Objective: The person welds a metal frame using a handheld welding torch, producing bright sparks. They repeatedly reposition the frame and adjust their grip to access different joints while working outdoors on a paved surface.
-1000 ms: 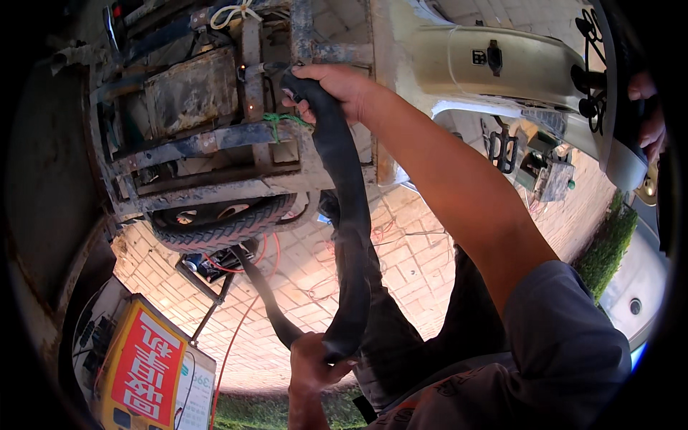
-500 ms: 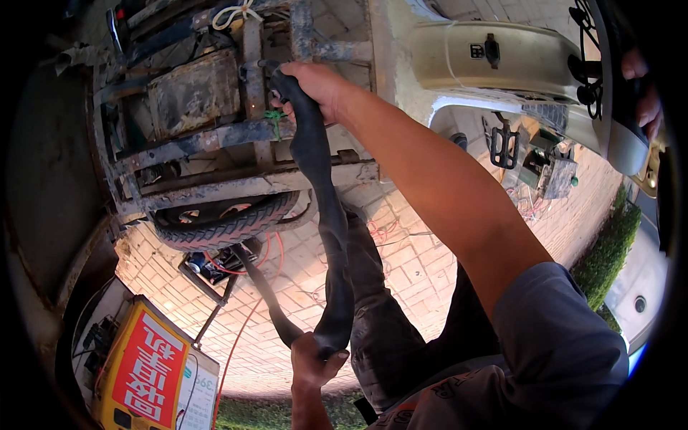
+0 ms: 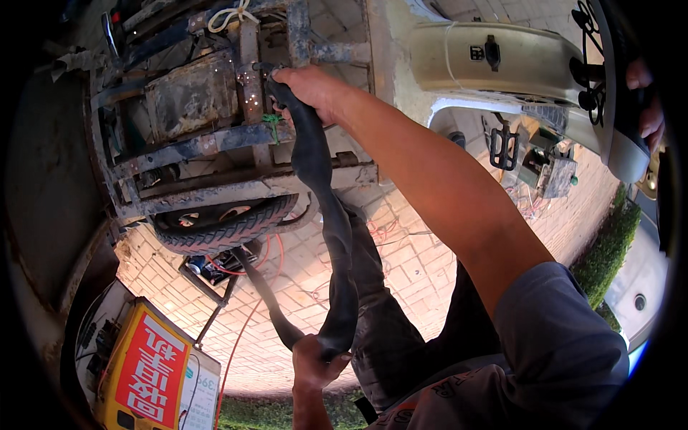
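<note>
A black rubber inner tube (image 3: 335,236), lumpy and partly swollen, stretches between my two hands. My right hand (image 3: 304,89) grips its upper end beside the rusty metal frame (image 3: 251,183), thumb on top, some fingers hidden behind the rubber. Low in the view, my left hand (image 3: 315,362) wraps round the tube where it bends. From there another stretch of the tube runs up and left toward the frame's wheel, blurred. A green tie (image 3: 273,122) is knotted on the frame close to my right hand. Small bright specks dot the beam and the air beside it.
A treaded tyre (image 3: 229,223) sits below the frame, with a tool tray (image 3: 218,269) and red hose (image 3: 247,322) nearby. A yellow box (image 3: 132,365) with a red sign stands lower left. At right are a beige vehicle (image 3: 502,57), a pedal (image 3: 504,147) and another person's fingers (image 3: 648,100).
My right hand and the tube's upper end have shifted slightly left. The bright specks near the beam have become far more numerous. My left hand stays almost in place.
</note>
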### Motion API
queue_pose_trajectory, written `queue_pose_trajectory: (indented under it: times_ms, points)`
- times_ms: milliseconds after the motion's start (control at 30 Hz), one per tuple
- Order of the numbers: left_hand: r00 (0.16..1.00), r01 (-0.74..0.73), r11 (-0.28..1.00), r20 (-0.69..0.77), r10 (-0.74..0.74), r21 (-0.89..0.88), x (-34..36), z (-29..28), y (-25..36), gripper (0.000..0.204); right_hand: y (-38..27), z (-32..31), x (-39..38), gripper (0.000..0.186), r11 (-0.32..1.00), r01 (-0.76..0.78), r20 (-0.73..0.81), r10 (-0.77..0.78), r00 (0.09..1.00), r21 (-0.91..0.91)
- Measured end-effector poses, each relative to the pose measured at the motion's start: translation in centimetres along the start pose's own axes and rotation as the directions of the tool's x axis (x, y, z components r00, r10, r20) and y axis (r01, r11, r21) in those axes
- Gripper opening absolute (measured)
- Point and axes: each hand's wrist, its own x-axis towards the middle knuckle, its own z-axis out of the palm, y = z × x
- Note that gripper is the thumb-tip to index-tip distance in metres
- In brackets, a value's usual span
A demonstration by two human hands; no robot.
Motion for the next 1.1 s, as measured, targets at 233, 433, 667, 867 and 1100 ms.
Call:
queue_pose_trajectory:
  times_ms: [233, 433, 667, 867, 1100]
  points:
    - [1.0, 0.014, 1.0, 0.019, -0.014, -0.011, 0.1, 0.2, 0.5, 0.036, -0.2, -0.3, -0.4, 0.031, 0.998, 0.02, 0.015, -0.021, 1.0, 0.059]
    - [0.999, -0.014, 1.0, 0.036, 0.014, -0.006, 0.4, 0.2, 1.0, 0.032, -0.4, -0.6, -1.1, 0.032, 0.999, 0.054, 0.037, -0.054, 0.998, 0.002]
    - [1.0, -0.026, 1.0, 0.012, 0.026, -0.01, 0.5, 0.0, 0.9, 0.033, -0.3, 0.1, -0.2, 0.03, 0.997, 0.072, 0.014, -0.072, 0.997, -0.005]
    - [1.0, -0.001, 0.999, -0.012, 0.0, -0.053, 0.3, 0.2, 0.3, 0.036, -0.6, 0.6, -0.4, 0.028, 0.997, 0.06, -0.012, -0.061, 0.998, -0.046]
    - [1.0, -0.028, 0.999, -0.016, 0.027, -0.03, 0.3, 0.1, 0.3, 0.039, -0.8, 0.8, -0.5, 0.029, 0.997, 0.058, -0.031, -0.06, 0.998, -0.045]
